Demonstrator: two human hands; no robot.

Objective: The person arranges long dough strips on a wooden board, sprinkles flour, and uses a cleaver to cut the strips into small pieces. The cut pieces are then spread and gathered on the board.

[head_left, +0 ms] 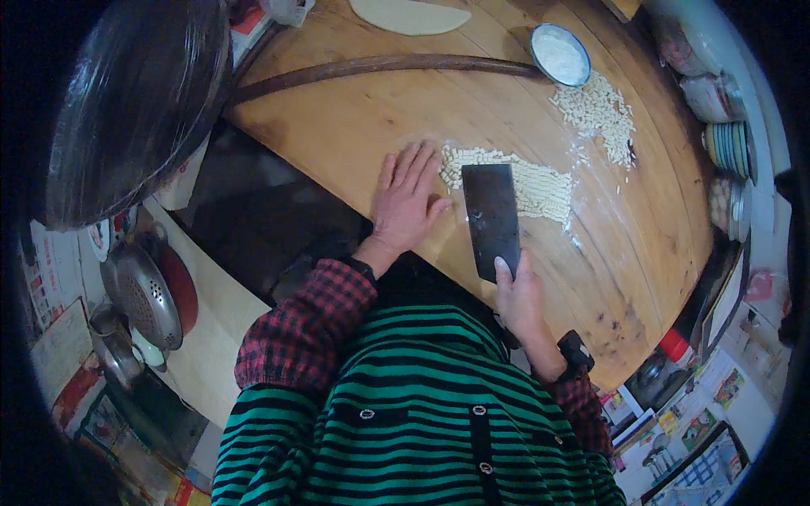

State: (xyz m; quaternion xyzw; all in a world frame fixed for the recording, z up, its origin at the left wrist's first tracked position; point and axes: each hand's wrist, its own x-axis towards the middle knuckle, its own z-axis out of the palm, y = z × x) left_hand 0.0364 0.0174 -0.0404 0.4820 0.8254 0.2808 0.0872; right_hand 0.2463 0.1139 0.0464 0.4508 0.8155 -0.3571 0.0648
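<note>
My right hand grips a dark-bladed cleaver near the board's front edge. The blade lies over part of a patch of small diced dough pieces, hiding some of them. These pieces sit in close rows, dusted with flour. Flat on the wooden board, just left of the diced dough, rests my left hand; it holds nothing and its thumb is spread from the fingers. Beyond, to the right, is a loose heap of small dough pieces.
A bowl of white flour stands beside the heap, near the end of a long wooden rolling pin. At the far edge lies a flat dough sheet. A large dark round pan or lid rises at left, above a metal colander.
</note>
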